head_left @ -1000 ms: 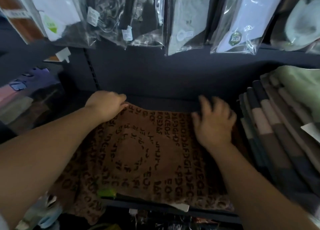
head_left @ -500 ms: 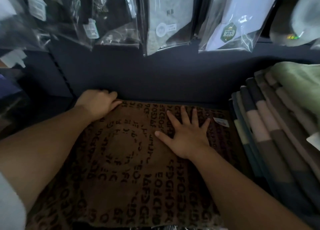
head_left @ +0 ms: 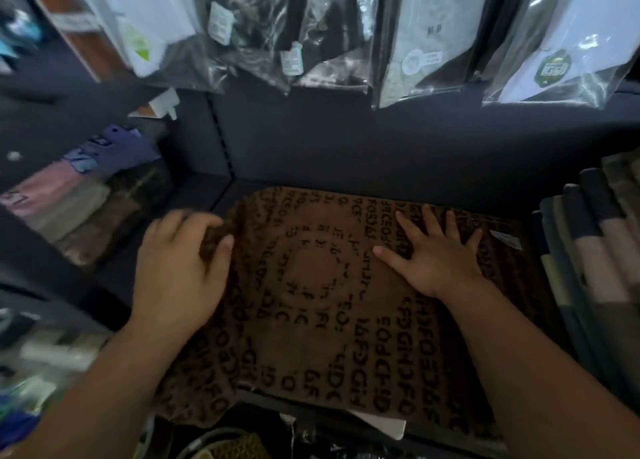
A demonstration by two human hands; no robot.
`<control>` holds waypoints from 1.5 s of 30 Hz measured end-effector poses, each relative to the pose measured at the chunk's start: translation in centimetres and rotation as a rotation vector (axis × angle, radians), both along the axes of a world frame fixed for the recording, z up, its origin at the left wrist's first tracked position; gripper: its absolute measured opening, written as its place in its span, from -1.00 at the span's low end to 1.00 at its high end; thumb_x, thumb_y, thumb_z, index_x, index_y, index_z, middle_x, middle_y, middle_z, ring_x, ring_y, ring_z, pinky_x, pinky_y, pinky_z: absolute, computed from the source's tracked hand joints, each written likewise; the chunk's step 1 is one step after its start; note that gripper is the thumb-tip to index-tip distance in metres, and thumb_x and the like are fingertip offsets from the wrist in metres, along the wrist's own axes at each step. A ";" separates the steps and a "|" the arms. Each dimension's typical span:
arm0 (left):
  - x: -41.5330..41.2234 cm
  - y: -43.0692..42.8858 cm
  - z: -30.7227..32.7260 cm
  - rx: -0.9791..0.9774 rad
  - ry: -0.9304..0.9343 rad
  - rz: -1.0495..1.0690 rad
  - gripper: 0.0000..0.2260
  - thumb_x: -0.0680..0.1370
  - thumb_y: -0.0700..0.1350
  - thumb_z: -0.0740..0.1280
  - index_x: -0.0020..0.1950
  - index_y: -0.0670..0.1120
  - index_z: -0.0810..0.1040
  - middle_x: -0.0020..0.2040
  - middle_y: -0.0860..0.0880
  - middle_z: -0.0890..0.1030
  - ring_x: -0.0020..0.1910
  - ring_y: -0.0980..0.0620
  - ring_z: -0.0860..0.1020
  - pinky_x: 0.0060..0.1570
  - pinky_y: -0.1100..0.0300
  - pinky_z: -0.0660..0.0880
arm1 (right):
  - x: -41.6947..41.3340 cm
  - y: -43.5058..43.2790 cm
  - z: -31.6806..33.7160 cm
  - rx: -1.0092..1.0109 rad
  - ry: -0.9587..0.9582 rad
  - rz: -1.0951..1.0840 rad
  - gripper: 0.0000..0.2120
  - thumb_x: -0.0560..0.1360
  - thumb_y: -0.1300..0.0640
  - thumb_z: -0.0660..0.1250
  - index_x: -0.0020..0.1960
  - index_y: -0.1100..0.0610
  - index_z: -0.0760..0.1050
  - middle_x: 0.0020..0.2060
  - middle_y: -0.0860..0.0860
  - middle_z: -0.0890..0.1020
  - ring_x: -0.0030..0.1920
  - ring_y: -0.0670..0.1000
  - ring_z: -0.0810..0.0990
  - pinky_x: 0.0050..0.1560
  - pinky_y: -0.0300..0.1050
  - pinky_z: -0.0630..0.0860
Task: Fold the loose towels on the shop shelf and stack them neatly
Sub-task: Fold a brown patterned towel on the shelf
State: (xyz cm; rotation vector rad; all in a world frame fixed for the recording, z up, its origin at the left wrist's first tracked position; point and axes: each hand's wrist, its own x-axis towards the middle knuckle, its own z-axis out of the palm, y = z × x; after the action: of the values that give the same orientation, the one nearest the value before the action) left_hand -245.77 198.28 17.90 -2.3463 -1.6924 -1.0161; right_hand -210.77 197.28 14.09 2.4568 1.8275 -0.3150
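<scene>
A brown towel [head_left: 311,320] printed with dark letters in rings lies spread on the dark shelf [head_left: 194,195], its near edge hanging over the shelf front. My left hand [head_left: 180,264] grips the towel's left edge, with a bunched fold between thumb and fingers. My right hand [head_left: 433,250] lies flat on the towel's far right part, fingers spread. A white tag [head_left: 505,240] shows near the towel's right edge.
A stack of folded striped towels [head_left: 595,268] fills the shelf at the right. Bagged goods [head_left: 415,36] hang from above along the back wall. Folded pink and purple cloths [head_left: 79,188] sit on the neighbouring shelf at left. A white label [head_left: 377,424] sticks out at the shelf front.
My left hand has come back from the towel's far left corner toward me and now grips the left edge. My right hand has stayed flat on the towel.
</scene>
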 end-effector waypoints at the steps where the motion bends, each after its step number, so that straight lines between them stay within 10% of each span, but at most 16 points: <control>1: -1.3 -2.5 -0.5 0.014 -0.066 0.025 -0.73 0.59 0.01 0.28 0.10 -0.16 0.58 0.02 -0.15 0.57 0.01 -0.20 0.51 0.05 -0.05 0.45 | -0.1 0.2 0.3 -0.008 -0.034 0.006 -0.07 0.32 -0.69 -0.31 0.60 -0.31 -0.24 0.64 0.00 -0.22 0.61 0.22 -0.27 0.46 0.50 -0.33; 6: -5.7 -10.3 -4.0 -0.102 -0.284 0.240 -0.73 0.61 0.12 0.34 -0.07 -0.08 0.55 -0.16 -0.01 0.54 -0.18 -0.06 0.51 -0.19 0.15 0.36 | -5.3 1.5 2.5 0.111 -0.124 0.206 -0.40 0.66 -0.27 -0.06 0.63 -0.24 -0.19 0.65 0.05 -0.16 0.62 0.25 -0.22 0.47 0.53 -0.21; 13: -6.4 -12.4 -7.3 -0.568 -0.627 0.376 -0.26 0.21 0.64 0.28 0.16 0.15 0.51 0.12 0.07 0.59 0.05 0.05 0.59 -0.04 0.05 0.56 | -15.4 0.9 1.2 -0.011 0.131 0.594 -0.30 0.50 -0.54 -0.21 0.58 -0.36 -0.23 0.62 -0.10 -0.30 0.60 0.13 -0.36 0.49 0.39 -0.38; 17: -5.5 -12.5 -6.9 -0.417 -0.332 0.271 -0.27 0.31 0.38 0.44 0.39 0.08 0.45 0.29 0.09 0.42 0.25 0.06 0.46 0.24 0.06 0.50 | -15.7 0.8 -0.6 -0.010 0.056 0.589 -0.19 0.44 -0.59 -0.28 0.61 -0.29 -0.24 0.62 -0.11 -0.29 0.61 0.12 -0.34 0.52 0.38 -0.33; 23: -6.0 -11.4 -8.8 -0.367 -0.435 0.322 -0.63 0.54 -0.02 0.44 0.33 0.00 0.51 0.21 0.05 0.43 0.17 0.02 0.50 0.17 -0.05 0.57 | -15.3 0.5 -0.4 0.094 0.169 0.551 -0.27 0.51 -0.50 -0.22 0.62 -0.26 -0.16 0.65 -0.06 -0.07 0.63 0.08 -0.17 0.56 0.31 -0.24; 28: -6.1 -11.5 -9.0 -0.245 -0.485 0.286 -0.90 0.61 -0.12 0.33 0.07 -0.05 0.61 0.09 0.01 0.52 0.04 0.04 0.53 0.05 -0.01 0.57 | -18.0 -1.4 2.2 0.349 0.354 0.803 -0.38 0.56 -0.43 -0.15 0.55 -0.30 0.21 0.62 0.00 0.13 0.60 0.11 0.03 0.56 0.22 0.01; 38: -4.7 -12.3 -5.2 -0.164 -0.367 0.114 -0.96 0.65 -0.06 0.27 0.02 0.04 0.50 -0.18 0.15 0.53 -0.24 0.26 0.50 -0.30 0.43 0.35 | -24.5 1.0 6.1 0.012 0.094 0.837 -0.47 0.71 -0.16 -0.07 0.40 0.09 0.50 0.44 0.05 0.42 0.39 0.16 0.39 0.33 0.12 0.38; 45: -6.2 -12.1 -7.4 -0.446 -0.251 0.304 -0.66 0.47 -0.18 0.49 0.21 -0.01 0.53 0.08 0.06 0.52 -0.04 0.05 0.55 -0.15 0.17 0.48 | -20.5 2.3 7.4 0.130 1.001 0.347 -0.53 0.66 -0.12 0.24 0.52 0.01 0.39 0.47 -0.05 0.43 0.45 0.00 0.40 0.50 -0.01 0.32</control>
State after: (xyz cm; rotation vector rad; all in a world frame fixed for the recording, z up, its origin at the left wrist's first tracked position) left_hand -251.97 186.15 10.47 -2.1449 -2.5058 -0.9901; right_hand -231.30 199.59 21.53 2.1079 2.5851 -1.6613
